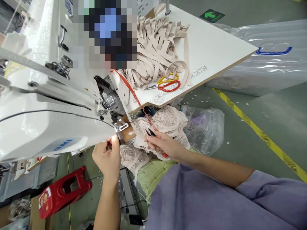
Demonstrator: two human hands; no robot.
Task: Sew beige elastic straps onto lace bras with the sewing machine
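The left hand (106, 158) reaches up to the sewing machine (72, 127), fingers bent together; whether they pinch anything is hidden. Lace pieces (168, 118) lie bunched across the lap, seemingly for easy reach. The red cord (138, 101) probably tethers the snips (150, 132), gripped blades outward in the right hand (159, 143). Scissors (169, 85) lie beside beige strips (153, 54) on the counter (211, 48).

Open stretch of white tabletop (216, 48), beige straps (153, 54) between it and the sewing machine (48, 121)
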